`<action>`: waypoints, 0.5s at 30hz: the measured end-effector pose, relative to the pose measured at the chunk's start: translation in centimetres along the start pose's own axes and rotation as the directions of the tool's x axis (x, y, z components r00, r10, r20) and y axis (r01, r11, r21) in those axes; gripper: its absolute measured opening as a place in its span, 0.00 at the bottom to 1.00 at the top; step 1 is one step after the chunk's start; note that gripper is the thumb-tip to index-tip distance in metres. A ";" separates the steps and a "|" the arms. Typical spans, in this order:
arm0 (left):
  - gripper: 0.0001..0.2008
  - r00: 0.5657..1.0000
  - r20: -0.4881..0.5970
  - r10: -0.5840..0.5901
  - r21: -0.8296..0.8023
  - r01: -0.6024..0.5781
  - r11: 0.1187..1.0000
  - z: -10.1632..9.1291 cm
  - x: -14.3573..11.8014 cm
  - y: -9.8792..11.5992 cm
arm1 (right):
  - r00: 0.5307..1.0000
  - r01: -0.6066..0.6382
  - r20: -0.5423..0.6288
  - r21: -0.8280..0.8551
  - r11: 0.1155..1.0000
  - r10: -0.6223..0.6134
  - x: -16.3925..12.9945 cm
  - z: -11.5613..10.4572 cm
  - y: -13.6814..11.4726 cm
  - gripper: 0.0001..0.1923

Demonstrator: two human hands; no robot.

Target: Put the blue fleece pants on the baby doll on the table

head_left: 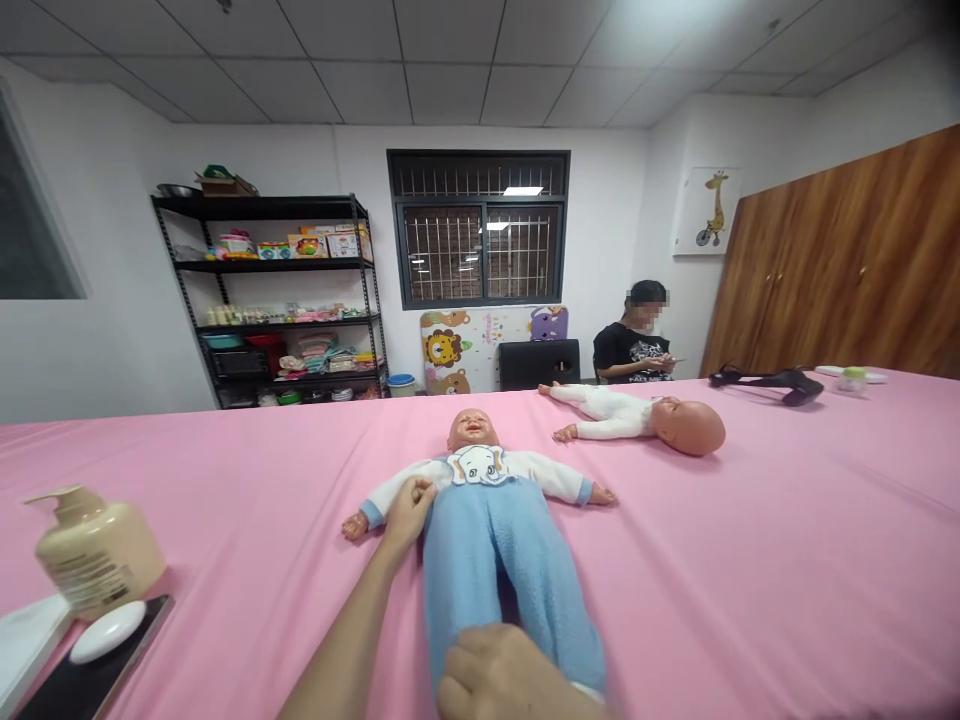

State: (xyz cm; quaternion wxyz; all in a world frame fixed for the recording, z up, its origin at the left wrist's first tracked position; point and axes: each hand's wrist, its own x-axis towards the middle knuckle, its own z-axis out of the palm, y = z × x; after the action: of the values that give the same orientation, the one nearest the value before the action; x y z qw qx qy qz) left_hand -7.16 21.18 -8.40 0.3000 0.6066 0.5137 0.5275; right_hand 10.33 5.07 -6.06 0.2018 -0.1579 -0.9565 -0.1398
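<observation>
A baby doll [487,530] lies on its back before me, head away from me. It wears fluffy light-blue trousers and a white top with an elephant face on the chest and blue cuffs. At the doll's side, just below one arm, my left hand [409,508] has its fingers curled and pinched at the edge of the clothes. My right hand [510,672] is closed in a fist over one lower trouser leg, close to the camera. What lies inside that fist is hidden, and the hand covers the foot on that side.
Pink cloth [750,560] covers the table. Another doll [622,412] in white lies at the far right, near a black strap-like item [780,384]. On the left stand a pump bottle [101,550], a phone [112,665] and a white oval object [109,631]. A person [637,345] sits beyond.
</observation>
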 end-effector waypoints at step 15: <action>0.18 0.993 -0.108 0.041 0.284 -0.009 0.959 0.3 -0.8 0.6 | 0.209 -0.750 0.058 0.650 0.122 0.976 -0.6 3.3 17.4 0.10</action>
State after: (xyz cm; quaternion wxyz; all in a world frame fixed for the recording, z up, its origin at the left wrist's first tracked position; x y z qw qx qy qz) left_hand -6.60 20.29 -8.20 0.1738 0.6189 0.5924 0.4857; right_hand 15.98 21.85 -5.65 0.4631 -0.5999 -0.5972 0.2628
